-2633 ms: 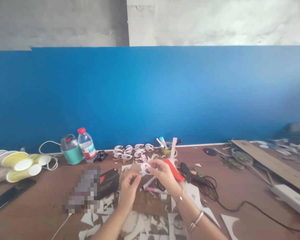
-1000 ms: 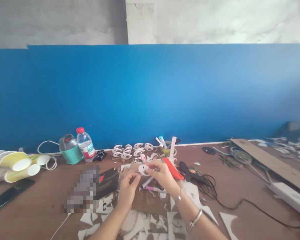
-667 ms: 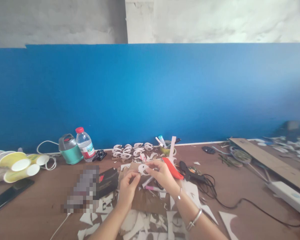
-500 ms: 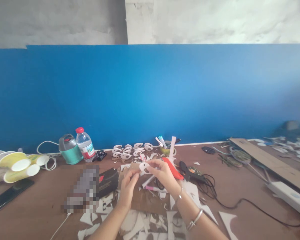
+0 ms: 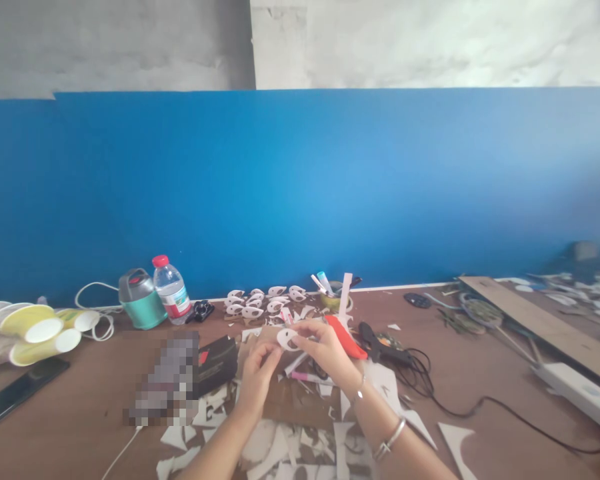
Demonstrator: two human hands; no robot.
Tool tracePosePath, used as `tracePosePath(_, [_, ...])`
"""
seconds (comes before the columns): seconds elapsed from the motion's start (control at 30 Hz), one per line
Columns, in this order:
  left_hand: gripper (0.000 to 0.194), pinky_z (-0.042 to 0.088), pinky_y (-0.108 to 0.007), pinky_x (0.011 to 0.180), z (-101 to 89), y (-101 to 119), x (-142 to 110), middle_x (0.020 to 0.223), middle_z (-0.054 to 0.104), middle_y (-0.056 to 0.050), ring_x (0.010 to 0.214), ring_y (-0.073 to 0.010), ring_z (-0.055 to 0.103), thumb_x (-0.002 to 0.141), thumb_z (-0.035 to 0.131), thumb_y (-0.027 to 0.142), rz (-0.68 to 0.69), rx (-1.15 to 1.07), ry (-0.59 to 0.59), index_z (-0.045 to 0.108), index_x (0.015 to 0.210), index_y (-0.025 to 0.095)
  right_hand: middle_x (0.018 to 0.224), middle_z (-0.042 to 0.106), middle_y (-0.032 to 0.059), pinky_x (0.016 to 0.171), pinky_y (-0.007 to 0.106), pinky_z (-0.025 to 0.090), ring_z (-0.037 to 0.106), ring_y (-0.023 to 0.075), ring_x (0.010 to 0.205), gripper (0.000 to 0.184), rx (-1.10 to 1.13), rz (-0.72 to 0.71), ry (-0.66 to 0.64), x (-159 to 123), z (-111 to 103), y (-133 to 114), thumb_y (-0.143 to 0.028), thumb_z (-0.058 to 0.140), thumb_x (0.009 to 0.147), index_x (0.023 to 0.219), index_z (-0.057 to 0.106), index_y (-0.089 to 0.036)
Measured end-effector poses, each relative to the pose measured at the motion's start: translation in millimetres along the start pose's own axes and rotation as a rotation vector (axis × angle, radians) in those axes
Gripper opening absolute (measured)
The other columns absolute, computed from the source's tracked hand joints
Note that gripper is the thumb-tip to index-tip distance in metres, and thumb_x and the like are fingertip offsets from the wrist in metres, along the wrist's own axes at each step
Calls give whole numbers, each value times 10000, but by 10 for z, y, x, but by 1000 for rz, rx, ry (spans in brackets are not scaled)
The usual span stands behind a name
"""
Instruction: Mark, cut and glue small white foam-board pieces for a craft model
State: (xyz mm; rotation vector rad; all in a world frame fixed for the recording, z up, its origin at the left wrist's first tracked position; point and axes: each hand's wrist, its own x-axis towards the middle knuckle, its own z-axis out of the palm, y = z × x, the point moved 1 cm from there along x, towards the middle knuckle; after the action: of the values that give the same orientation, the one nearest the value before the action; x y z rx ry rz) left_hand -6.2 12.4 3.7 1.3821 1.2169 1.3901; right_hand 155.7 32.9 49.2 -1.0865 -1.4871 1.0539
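My left hand (image 5: pixel 257 377) and my right hand (image 5: pixel 325 350) meet over the middle of the brown table (image 5: pixel 80 413). Between their pinched fingertips they hold a small white paper cutout (image 5: pixel 286 338) with dark holes in it. A row of similar white cutouts (image 5: pixel 265 301) lies just behind, near the blue wall. Below my hands a brown cardboard sheet (image 5: pixel 290 403) is strewn with white paper scraps (image 5: pixel 275 447). Bracelets circle my right wrist.
At the left lie yellow paper cups (image 5: pixel 30 330), a teal jar (image 5: pixel 141 307), a water bottle (image 5: pixel 171 290) and a black phone (image 5: pixel 15 397). Right of my hands are an orange tool (image 5: pixel 347 339), a black glue gun (image 5: pixel 380 347) with cable, a power strip (image 5: pixel 580 393) and a wooden plank (image 5: pixel 545 327).
Both hands have stayed in place, turning the white cutout slightly between the fingertips. My view shifted a little.
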Motion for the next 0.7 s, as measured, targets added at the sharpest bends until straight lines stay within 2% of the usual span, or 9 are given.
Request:
tracePosePath(0.33, [264, 376, -369, 962, 5, 62, -9, 969, 692, -56, 1008, -279, 588, 778, 623, 430, 18, 11, 21, 668, 660, 199, 813, 716, 41, 741, 315, 503, 650, 208, 802, 193, -1, -4, -4, -8, 11, -10, -277, 670, 732, 882, 730, -172])
tracePosePath(0.47, [225, 387, -361, 943, 6, 78, -14, 980, 680, -61, 1005, -276, 589, 776, 628, 391, 8, -15, 4, 671, 678, 194, 817, 712, 42, 744, 313, 497, 647, 205, 801, 187, -19, -10, -11, -5, 8, -13, -263, 656, 740, 886, 727, -170])
tracePosePath(0.7, [259, 400, -365, 934, 1, 53, -3, 989, 686, -61, 1005, -277, 593, 785, 614, 425, 7, -6, -23, 672, 689, 191, 816, 709, 37, 738, 304, 493, 632, 195, 796, 186, -42, -54, -4, -2, 7, 9, -234, 649, 742, 898, 726, -168])
